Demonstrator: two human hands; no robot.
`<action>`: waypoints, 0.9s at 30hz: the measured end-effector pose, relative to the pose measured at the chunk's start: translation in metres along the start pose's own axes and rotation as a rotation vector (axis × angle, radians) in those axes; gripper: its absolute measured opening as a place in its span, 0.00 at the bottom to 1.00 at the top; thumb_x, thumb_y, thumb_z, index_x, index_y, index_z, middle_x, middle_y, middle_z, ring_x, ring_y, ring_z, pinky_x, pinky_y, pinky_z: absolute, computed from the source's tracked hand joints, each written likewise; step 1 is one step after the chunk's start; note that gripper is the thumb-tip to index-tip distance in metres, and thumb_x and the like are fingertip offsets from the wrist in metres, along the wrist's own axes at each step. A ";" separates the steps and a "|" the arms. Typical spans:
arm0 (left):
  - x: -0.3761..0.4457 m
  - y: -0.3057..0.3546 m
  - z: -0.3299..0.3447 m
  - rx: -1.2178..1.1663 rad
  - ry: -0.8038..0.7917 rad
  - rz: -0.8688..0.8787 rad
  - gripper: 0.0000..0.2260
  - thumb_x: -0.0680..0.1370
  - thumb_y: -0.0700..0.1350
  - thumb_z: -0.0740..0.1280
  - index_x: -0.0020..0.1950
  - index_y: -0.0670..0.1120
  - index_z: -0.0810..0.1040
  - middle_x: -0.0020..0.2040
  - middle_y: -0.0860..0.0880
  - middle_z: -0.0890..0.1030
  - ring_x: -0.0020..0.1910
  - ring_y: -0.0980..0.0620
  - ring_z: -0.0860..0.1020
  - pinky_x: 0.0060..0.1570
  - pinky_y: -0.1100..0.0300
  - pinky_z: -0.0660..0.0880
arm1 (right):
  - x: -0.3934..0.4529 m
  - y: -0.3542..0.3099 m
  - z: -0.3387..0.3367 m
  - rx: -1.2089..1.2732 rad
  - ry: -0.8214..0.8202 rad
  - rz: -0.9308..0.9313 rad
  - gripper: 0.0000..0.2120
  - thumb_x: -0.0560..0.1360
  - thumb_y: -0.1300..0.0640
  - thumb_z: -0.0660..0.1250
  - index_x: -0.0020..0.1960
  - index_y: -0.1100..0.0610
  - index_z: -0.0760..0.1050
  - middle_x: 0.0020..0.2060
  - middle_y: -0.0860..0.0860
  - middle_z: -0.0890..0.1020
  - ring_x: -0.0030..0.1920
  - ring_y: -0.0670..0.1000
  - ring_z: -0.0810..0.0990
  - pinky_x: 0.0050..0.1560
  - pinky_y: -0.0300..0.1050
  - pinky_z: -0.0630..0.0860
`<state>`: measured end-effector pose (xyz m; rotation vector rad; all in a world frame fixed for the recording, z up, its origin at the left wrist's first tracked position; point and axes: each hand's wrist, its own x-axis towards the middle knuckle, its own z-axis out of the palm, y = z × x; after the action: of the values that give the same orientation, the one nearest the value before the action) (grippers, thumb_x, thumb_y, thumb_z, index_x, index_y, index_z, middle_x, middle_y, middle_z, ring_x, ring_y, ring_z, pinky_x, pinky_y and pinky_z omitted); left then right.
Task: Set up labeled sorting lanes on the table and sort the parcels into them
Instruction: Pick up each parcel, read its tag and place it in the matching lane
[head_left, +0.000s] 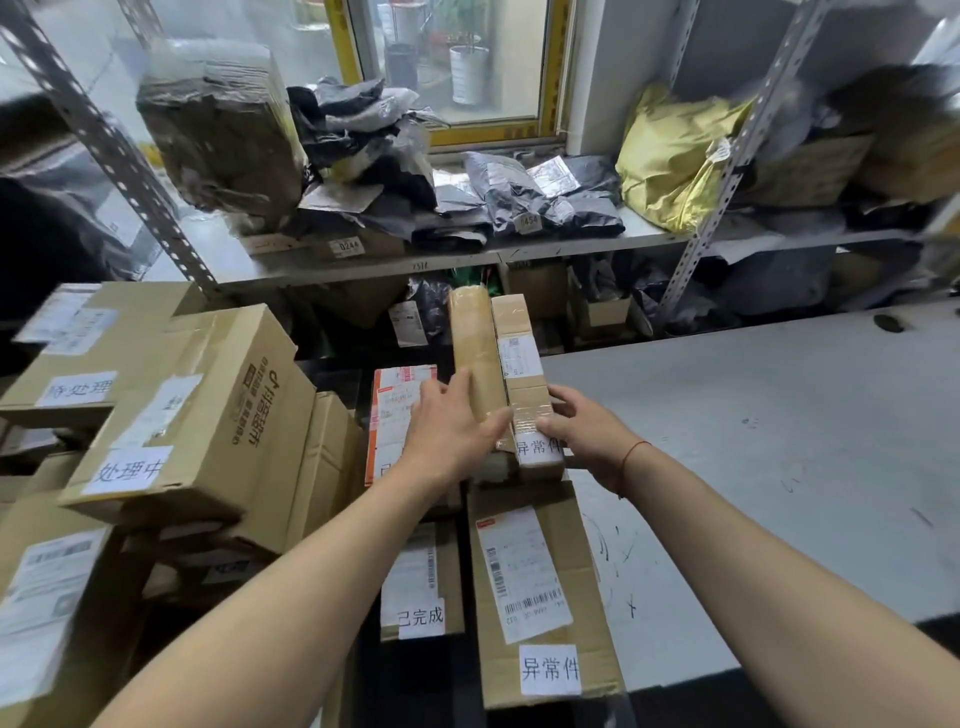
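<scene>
While both hands are on the two long parcels at the left end of the table (779, 441), the step in hand appears to be squaring them into the lane marked 异常件. The left hand (452, 421) lies over the near end of the tape-wrapped parcel (475, 358), fingers straight and slightly spread, pressing rather than gripping. The right hand (582, 426) cups the near end of the slim labelled carton (519, 364) from its right side, fingers curled round the corner just above its 异常件 tag (539, 447). The two parcels lie side by side and touching, resting on the flat carton (540, 587) that bears a like tag (549, 669). Each parcel's long axis runs away from the person toward the shelving (363, 265), tilted slightly left at the far end, with the far ends overhanging the table edge. To do this well, in my judgement: draw both back together until their weight sits on the carton beneath, keep the long sides parallel, and leave both tags readable. The overhang is the chief risk. Lanes marked 处理中 (127, 470) and 已完成 (420, 617) stand to the left.
</scene>
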<state>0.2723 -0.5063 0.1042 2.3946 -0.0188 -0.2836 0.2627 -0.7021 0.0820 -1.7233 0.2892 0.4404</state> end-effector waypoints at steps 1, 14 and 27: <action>0.001 -0.003 0.000 -0.039 -0.024 0.005 0.31 0.80 0.61 0.70 0.80 0.59 0.61 0.68 0.49 0.71 0.63 0.48 0.74 0.64 0.48 0.77 | 0.000 0.001 0.000 -0.003 0.007 -0.001 0.24 0.85 0.63 0.64 0.79 0.51 0.67 0.67 0.53 0.80 0.61 0.54 0.84 0.54 0.52 0.86; -0.008 -0.019 -0.011 -0.280 -0.143 0.048 0.31 0.84 0.53 0.68 0.83 0.59 0.56 0.78 0.51 0.71 0.62 0.55 0.73 0.59 0.55 0.77 | -0.007 0.009 0.006 -0.035 0.040 -0.046 0.22 0.86 0.58 0.64 0.79 0.51 0.67 0.68 0.51 0.80 0.63 0.52 0.82 0.59 0.54 0.84; 0.000 -0.017 0.005 -0.201 -0.016 -0.082 0.40 0.70 0.58 0.79 0.75 0.54 0.61 0.64 0.50 0.70 0.61 0.48 0.75 0.57 0.51 0.80 | -0.011 0.012 0.006 0.054 0.045 0.032 0.20 0.86 0.59 0.64 0.77 0.54 0.68 0.66 0.54 0.81 0.61 0.54 0.83 0.54 0.50 0.85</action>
<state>0.2704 -0.4969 0.0887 2.1965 0.0961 -0.3277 0.2466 -0.6993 0.0756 -1.6799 0.3588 0.4139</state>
